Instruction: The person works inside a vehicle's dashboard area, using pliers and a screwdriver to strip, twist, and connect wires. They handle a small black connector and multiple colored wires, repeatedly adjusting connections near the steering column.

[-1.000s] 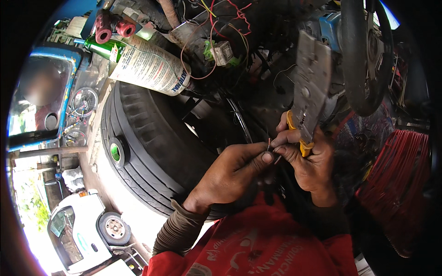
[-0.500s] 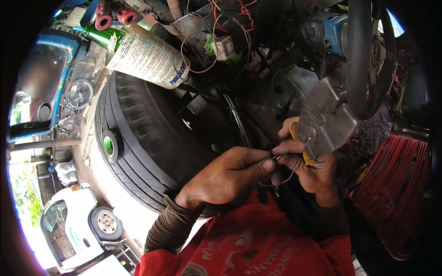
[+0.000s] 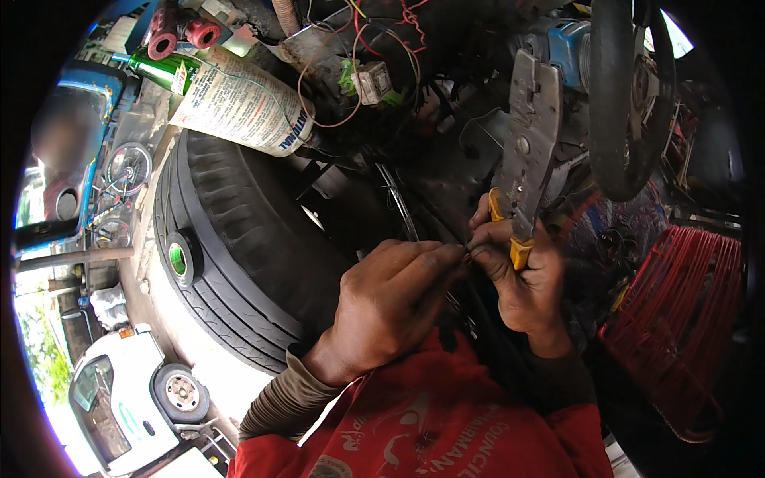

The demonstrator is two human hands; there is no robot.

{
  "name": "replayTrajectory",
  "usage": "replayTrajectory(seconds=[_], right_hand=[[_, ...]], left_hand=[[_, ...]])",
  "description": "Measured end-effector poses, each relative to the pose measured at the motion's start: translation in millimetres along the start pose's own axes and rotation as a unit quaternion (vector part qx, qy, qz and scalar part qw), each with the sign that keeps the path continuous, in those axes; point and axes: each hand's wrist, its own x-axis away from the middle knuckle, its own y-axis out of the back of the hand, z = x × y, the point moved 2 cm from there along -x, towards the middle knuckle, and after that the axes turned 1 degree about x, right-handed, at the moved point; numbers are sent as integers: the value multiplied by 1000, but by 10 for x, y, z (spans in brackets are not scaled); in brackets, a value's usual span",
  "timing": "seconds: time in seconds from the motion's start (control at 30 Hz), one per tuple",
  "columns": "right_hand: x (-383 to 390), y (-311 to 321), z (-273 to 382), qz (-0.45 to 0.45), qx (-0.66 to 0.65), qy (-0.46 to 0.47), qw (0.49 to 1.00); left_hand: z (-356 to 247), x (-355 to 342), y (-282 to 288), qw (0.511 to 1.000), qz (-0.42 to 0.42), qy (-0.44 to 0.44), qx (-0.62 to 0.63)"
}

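My left hand (image 3: 390,299) is closed, thumb and fingertips pinching a thin wire whose end is mostly hidden by the fingers. My right hand (image 3: 530,279) meets it fingertip to fingertip at the same spot. Wire-stripping pliers (image 3: 530,143) with yellow handles rest in the right hand, their flat grey metal head pointing up and away. Left of the hands stands a large black tire (image 3: 247,231). On its tread lies a roll of black tape (image 3: 182,259) with a green core.
A printed white plastic container (image 3: 247,103) and a green bottle (image 3: 159,70) sit above the tire. Loose wires (image 3: 358,32) hang near a white connector (image 3: 371,84). A black steering wheel (image 3: 610,103) and red corded chair (image 3: 677,319) are at right. A white vehicle (image 3: 119,402) stands lower left.
The pliers have swung more upright, their head moving up and left. Both hands stay together, with the joined fingertips slightly higher; the left hand's back is turned more upward.
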Motion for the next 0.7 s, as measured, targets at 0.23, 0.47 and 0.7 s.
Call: replayTrajectory(seconds=[0.23, 0.47, 0.7], right_hand=[[-32, 86, 55, 67, 48, -2, 997], [611, 467, -350, 23, 225, -60, 972], [1759, 1819, -763, -50, 639, -243, 728]], left_hand=[[44, -44, 37, 997, 78, -28, -7], [-10, -158, -124, 984, 108, 94, 106], [-50, -169, -121, 967, 61, 195, 153]])
